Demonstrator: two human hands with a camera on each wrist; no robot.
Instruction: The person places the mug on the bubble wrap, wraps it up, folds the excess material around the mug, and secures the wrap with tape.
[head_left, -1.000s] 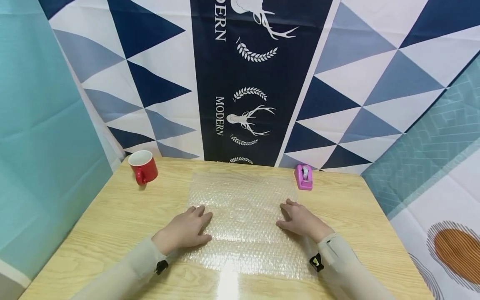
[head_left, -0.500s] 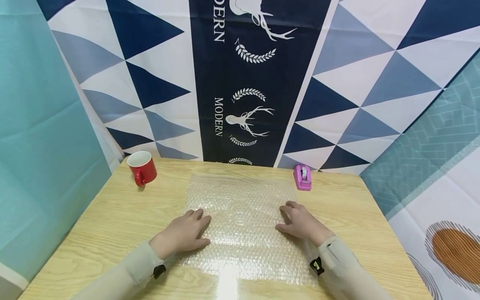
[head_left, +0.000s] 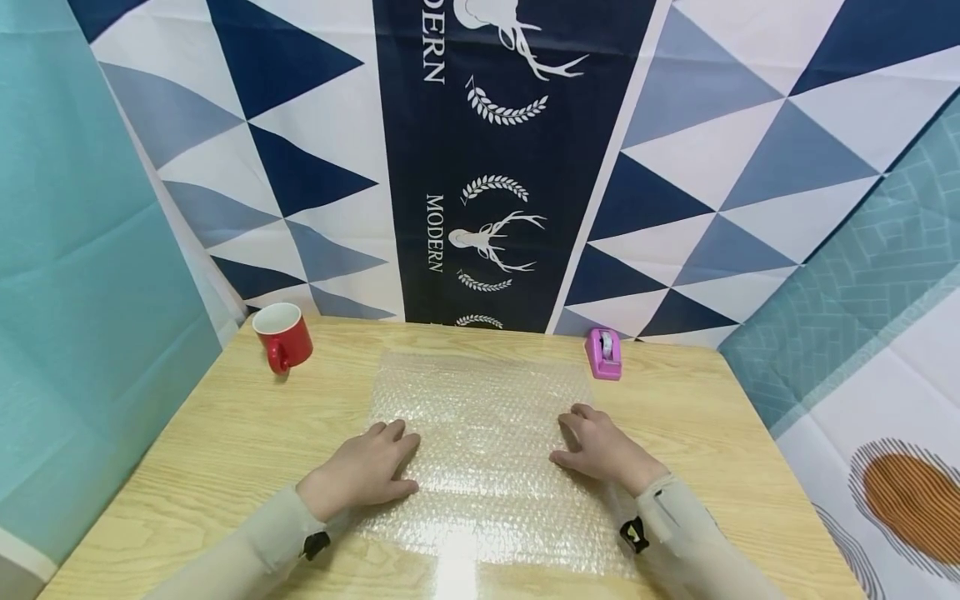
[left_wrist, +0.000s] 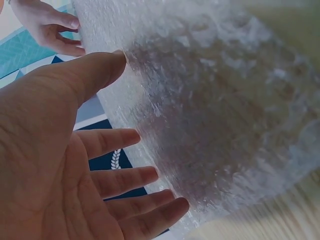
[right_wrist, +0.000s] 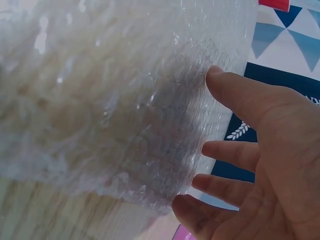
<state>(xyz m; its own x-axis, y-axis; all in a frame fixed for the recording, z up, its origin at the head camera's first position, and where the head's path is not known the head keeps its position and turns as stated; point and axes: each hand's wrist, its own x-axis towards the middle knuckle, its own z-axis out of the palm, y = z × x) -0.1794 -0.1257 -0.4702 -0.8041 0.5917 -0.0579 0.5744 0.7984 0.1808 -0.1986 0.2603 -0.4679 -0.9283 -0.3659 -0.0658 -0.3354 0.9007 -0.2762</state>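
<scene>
A clear sheet of bubble wrap [head_left: 487, 467] lies flat on the wooden table, shiny with reflected light. On its left side rests my left hand [head_left: 363, 471], fingers spread and fingertips touching the plastic. My right hand [head_left: 603, 450] touches the right side in the same way, its fingers slightly bent. Both wrist views show fingertips against the bubble wrap [left_wrist: 200, 115] with nothing gripped; the left hand [left_wrist: 65, 135] and the right hand [right_wrist: 270, 145] each have the palm in view.
At the back left of the table [head_left: 225, 433] stands a red mug [head_left: 288, 342] with a white inside. A pink tape dispenser [head_left: 604, 354] sits at the back right, just past the sheet's corner. A patterned cloth [head_left: 480, 167] hangs behind the table.
The view has shifted slightly, so the sheet and the left hand appear a little lower and further left. Both hands keep their places on the bubble wrap.
</scene>
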